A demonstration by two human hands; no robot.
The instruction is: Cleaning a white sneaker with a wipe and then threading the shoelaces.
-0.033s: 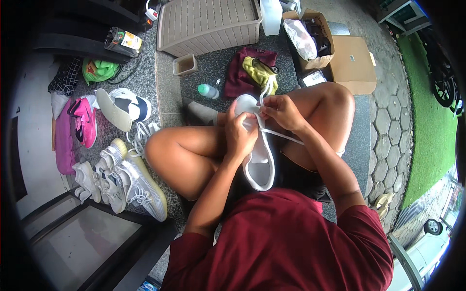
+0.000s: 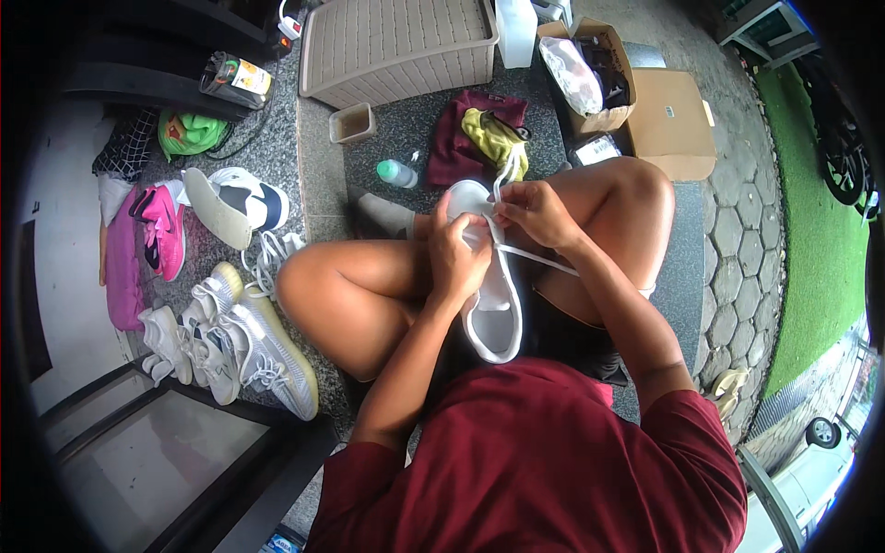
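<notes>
A white sneaker [image 2: 495,323] rests over my lap, toe pointing away from me and heel opening toward my body. My left hand [image 2: 461,251] is wrapped round its left side near the tongue, thumb on top. At the eyelets on the right side, my right hand [image 2: 536,214] pinches a white shoelace [image 2: 507,170]. One stretch of lace loops up past the toe, and another length [image 2: 539,259] runs off to the right across my thigh. The exact eyelet under my right fingertips is hidden.
Several white and grey sneakers [image 2: 272,355], pink shoes [image 2: 164,230] and a navy-and-white shoe [image 2: 244,198] lie to my left. Ahead are a green-capped bottle [image 2: 396,173], a small plastic tub [image 2: 353,123], maroon cloth [image 2: 449,152], a yellow-green cloth [image 2: 493,138], a woven bin [image 2: 396,51] and a cardboard box [image 2: 613,115].
</notes>
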